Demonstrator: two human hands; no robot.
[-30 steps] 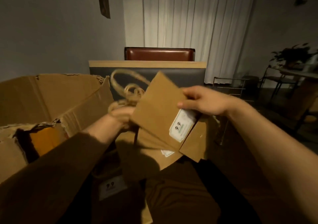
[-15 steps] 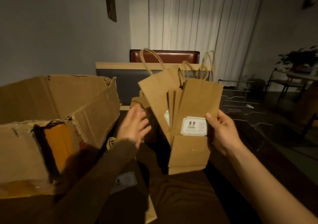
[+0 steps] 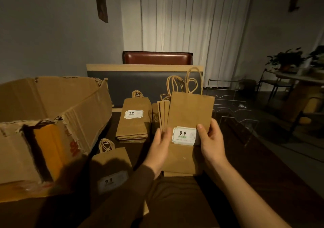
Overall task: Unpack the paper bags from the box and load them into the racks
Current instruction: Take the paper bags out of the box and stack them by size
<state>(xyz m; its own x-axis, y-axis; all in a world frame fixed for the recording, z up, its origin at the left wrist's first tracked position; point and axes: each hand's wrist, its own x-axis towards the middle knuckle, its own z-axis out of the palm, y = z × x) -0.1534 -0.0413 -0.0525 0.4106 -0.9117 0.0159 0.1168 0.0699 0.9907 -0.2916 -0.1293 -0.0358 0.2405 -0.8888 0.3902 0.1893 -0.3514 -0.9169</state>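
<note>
I hold a bunch of flat brown paper bags (image 3: 190, 110) upright over the dark table, handles up, with a white "9.9" label on the front one. My right hand (image 3: 211, 140) grips the bunch's right edge, thumb on the label. My left hand (image 3: 160, 145) holds the left edge, fingers wrapped behind. A stack of the same bags (image 3: 134, 122) lies flat on the table behind my left hand. One more bag (image 3: 110, 168) lies near my left forearm. The torn cardboard box (image 3: 52, 122) stands open at the left. Wire racks (image 3: 229, 105) stand at the right.
A dark board with a wooden top edge (image 3: 143, 82) stands across the back of the table (image 3: 175, 201), with a brown chair back (image 3: 157, 58) behind it. To the far right are a plant (image 3: 285, 59) and a small round table (image 3: 298, 75).
My left hand has come back to the bunch and taken its left edge. The bunch has dropped lower and squared up. The view has tilted down, showing the stack on the table.
</note>
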